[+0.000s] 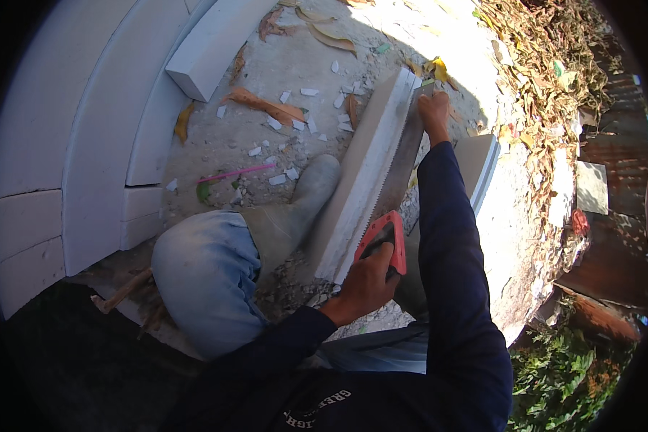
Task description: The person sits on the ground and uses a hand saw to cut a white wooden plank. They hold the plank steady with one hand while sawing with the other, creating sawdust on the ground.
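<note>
**Sawing a white block outdoors**

Sunlit concrete ground, littered with white chips and dry leaves, carries a long white block lying beside a rubber boot. A handsaw (red handle, toothed blade) rests along the block. Left hand is wrapped tight around the handle; right hand clasps the blade's far tip.

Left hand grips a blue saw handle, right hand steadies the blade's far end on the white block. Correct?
Not quite: in the head view the saw handle is red, not blue. The left hand does grip it, and the right hand rests at the far end of the toothed blade, which lies along the long white block.
</note>
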{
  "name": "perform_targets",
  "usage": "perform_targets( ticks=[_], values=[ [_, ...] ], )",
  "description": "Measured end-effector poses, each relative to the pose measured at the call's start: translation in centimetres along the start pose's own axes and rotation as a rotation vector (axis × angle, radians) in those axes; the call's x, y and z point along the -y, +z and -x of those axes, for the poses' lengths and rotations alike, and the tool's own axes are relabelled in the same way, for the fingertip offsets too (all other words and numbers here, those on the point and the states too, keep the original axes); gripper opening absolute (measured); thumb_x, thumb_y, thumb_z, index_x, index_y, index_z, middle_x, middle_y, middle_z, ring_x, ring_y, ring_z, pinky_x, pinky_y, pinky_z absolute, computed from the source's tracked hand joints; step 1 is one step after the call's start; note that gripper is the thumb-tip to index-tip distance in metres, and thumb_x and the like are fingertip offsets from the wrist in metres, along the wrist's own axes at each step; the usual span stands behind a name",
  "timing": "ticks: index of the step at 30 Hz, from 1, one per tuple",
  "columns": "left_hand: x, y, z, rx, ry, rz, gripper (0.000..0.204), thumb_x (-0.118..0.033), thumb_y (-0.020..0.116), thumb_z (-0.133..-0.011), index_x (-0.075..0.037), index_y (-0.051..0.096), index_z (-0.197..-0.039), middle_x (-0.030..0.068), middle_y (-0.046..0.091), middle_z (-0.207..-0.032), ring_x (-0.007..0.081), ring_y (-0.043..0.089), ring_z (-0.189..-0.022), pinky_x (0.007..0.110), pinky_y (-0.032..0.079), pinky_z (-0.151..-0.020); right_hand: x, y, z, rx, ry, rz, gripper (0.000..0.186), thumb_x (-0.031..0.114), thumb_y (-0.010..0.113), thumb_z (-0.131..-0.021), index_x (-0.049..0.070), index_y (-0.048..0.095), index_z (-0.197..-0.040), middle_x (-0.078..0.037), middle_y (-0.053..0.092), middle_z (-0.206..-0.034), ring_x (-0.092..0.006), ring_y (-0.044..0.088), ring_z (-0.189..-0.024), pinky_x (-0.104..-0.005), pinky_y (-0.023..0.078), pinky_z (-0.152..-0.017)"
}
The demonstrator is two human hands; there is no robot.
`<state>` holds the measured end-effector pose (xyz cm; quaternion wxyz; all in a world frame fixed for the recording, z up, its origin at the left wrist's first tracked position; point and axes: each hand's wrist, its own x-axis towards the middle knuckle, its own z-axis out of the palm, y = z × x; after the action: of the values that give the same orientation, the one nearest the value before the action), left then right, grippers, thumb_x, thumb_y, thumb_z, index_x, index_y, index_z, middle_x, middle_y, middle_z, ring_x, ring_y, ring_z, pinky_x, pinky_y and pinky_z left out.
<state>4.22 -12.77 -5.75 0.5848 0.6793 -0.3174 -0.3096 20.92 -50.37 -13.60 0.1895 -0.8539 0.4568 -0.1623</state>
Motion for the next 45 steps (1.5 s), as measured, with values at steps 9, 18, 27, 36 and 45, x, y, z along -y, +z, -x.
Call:
perform_targets(
  ticks=[9,18,27,36,45],
  values=[
    [-0.7,-0.8,-1.3,-0.045,-0.026,0.062,0.028,-0.008,0.068,-0.086,0.0,0.046,-0.1,0.0283,0.06,-0.086,0.0492,0.061,-0.087,0.053,0.046,-0.071,2.5,0.2,0.6,-0.02,0.002,0.091,0.026,0.014,0.062,-0.074,-0.007,0.069,-0.088,-0.03,0.069,-0.097,-0.0447,0.068,-0.097,-0.0484,0.052,-0.084],
    [-0.6,-0.7,-1.8,0.073,-0.078,-0.195,0.019,-0.007,0.062,-0.087,-0.002,0.047,-0.099,0.0231,0.06,-0.086,0.0479,0.061,-0.08,0.054,0.047,-0.066,-0.1,0.5,0.3,0.103,0.007,-0.216,0.032,0.02,0.072,-0.077,-0.01,0.068,-0.089,-0.02,0.068,-0.08,-0.0249,0.068,-0.078,-0.0416,0.052,-0.068],
    [0.5,-1.4,-1.6,0.009,-0.006,-0.268,0.022,-0.004,0.063,-0.083,0.0,0.046,-0.097,0.0232,0.064,-0.08,0.0437,0.066,-0.075,0.051,0.052,-0.064,1.8,1.3,0.8,0.0,0.08,-0.378,0.023,0.016,0.074,-0.079,-0.005,0.066,-0.072,-0.012,0.065,-0.07,-0.0213,0.06,-0.064,-0.04,0.047,-0.06],
    [0.3,-0.6,-3.5,-0.025,0.004,-0.024,0.032,-0.002,0.069,-0.079,-0.001,0.045,-0.101,0.0253,0.06,-0.081,0.0473,0.062,-0.084,0.052,0.047,-0.07,-0.3,0.3,-3.4,-0.063,-0.034,-0.05,0.027,0.018,0.065,-0.076,-0.007,0.067,-0.083,-0.021,0.069,-0.08,-0.033,0.07,-0.077,-0.0432,0.052,-0.069],
    [0.2,-0.9,-4.2,-0.003,-0.079,0.097,0.029,-0.004,0.067,-0.081,-0.001,0.045,-0.1,0.0259,0.06,-0.08,0.0473,0.062,-0.083,0.051,0.045,-0.069,1.3,1.6,-3.1,-0.046,-0.078,0.094,0.031,0.021,0.066,-0.077,-0.009,0.065,-0.085,-0.029,0.069,-0.088,-0.0424,0.07,-0.087,-0.0464,0.052,-0.074]
  ],
)
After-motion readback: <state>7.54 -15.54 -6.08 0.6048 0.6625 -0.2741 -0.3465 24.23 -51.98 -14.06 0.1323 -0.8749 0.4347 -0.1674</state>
